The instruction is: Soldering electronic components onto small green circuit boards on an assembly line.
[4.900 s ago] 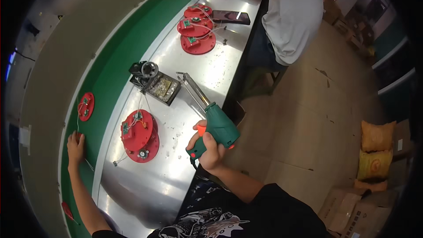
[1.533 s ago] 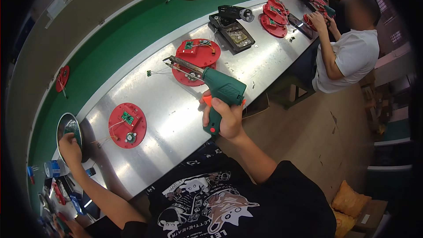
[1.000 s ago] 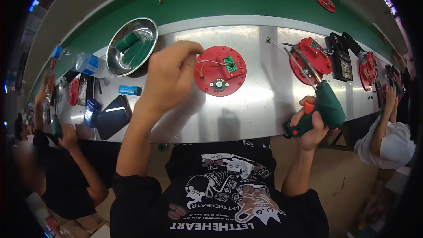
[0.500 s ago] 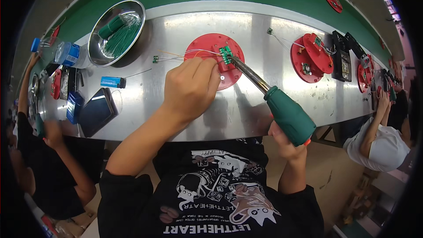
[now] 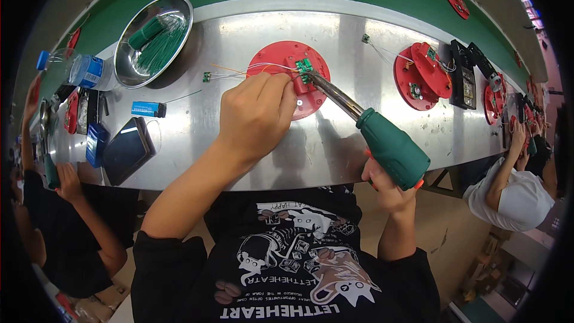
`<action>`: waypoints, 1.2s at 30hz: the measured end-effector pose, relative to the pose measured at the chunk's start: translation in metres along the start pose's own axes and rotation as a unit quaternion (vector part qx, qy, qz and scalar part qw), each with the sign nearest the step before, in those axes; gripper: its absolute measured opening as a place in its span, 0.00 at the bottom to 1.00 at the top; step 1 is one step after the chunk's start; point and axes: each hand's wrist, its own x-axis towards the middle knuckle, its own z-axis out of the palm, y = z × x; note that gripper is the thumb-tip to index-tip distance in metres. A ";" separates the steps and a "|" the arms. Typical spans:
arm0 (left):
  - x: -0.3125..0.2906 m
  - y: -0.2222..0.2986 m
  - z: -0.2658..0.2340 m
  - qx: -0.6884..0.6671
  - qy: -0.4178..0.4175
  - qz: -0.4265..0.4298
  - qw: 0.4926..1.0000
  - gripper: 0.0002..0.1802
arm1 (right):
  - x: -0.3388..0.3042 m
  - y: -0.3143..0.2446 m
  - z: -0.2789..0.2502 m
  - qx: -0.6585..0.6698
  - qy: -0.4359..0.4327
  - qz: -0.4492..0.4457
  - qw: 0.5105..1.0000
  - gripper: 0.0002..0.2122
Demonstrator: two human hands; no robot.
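My right hand point(image 5: 387, 186) is wrapped round the green handle of a soldering gun point(image 5: 394, 151). Its metal tip touches or hovers just over a small green circuit board point(image 5: 304, 66); I cannot tell which. That board lies on a round red plastic base point(image 5: 315, 103), partly covered by my fingers. My left hand point(image 5: 258, 110) is closed in a pinch beside the board, on what looks like a thin wire whose end is mostly hidden. White and orange wires run left from the board, past my knuckles, to a tiny green board point(image 5: 206, 76) on the metal bench.
Left on the bench point(image 5: 197, 143) are a steel bowl point(image 5: 119, 72) of green wires, a plastic bottle point(image 5: 89, 72), a blue lighter point(image 5: 147, 109) and a dark wallet-like object point(image 5: 127, 151). More red bases point(image 5: 412, 97) and a black tray point(image 5: 463, 84) stand right. Other people work on both sides.
The view has shifted slightly. Both my hands keep nearly the same pose, with the soldering gun's tip still at the board. At left, another person's hand has moved a little.
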 end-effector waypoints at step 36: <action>-0.002 -0.004 0.004 -0.008 0.011 -0.012 1.000 0.03 | 0.004 -0.005 0.004 0.106 0.048 0.030 0.993 0.19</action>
